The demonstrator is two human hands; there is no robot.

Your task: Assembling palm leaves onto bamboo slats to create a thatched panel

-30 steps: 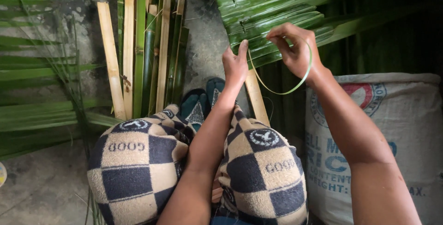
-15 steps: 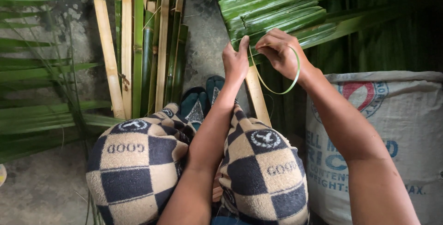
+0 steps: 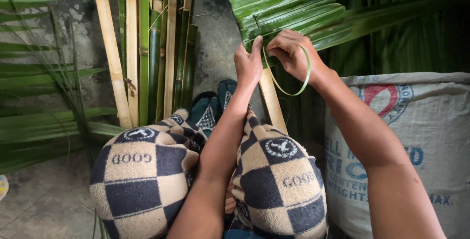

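Both hands up at the folded palm-leaf panel now; left hand flat-ish, fingers pressed together vs the panel's lower edge, thumb up; right hand curled, fingertips pinching a thin green leaf strip that loops down & round under the wrist. Panel sits on a pale split stick running twd the knees; checked trousers below, dark sandals btwn them. Bamboo slats lie left on concrete; printed woven sack at right.

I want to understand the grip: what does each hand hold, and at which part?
Right hand pinches a thin green strip at its upper end; left hand presses the folded leaf panel's lower edge.
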